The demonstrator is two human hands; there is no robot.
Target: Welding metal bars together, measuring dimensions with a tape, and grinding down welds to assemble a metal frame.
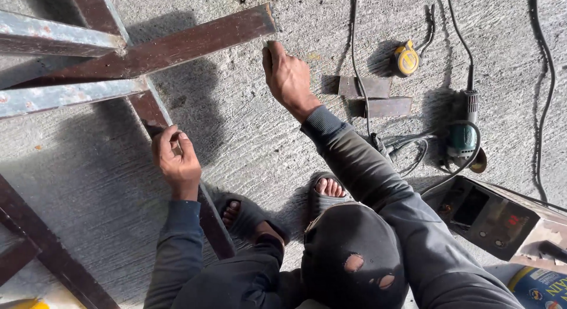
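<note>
I squat over a frame of brown steel bars on rough concrete. My left hand point(175, 159) is curled around the long brown bar point(155, 115) that runs down towards my feet. My right hand point(287, 77) reaches forward to the free end of a slanted brown bar point(195, 42). Its fingers are pinched on a small pale stick point(269, 45) that touches the bar's end; what the stick is I cannot tell. Both sleeves are dark grey.
Two grey steel bars point(59, 40) cross the frame at the left. To the right lie a yellow tape measure point(407, 59), two flat steel offcuts point(369, 86), a green angle grinder point(463, 136), a welding machine point(485, 216) and black cables point(356, 49). A paint can point(540, 288) stands at bottom right.
</note>
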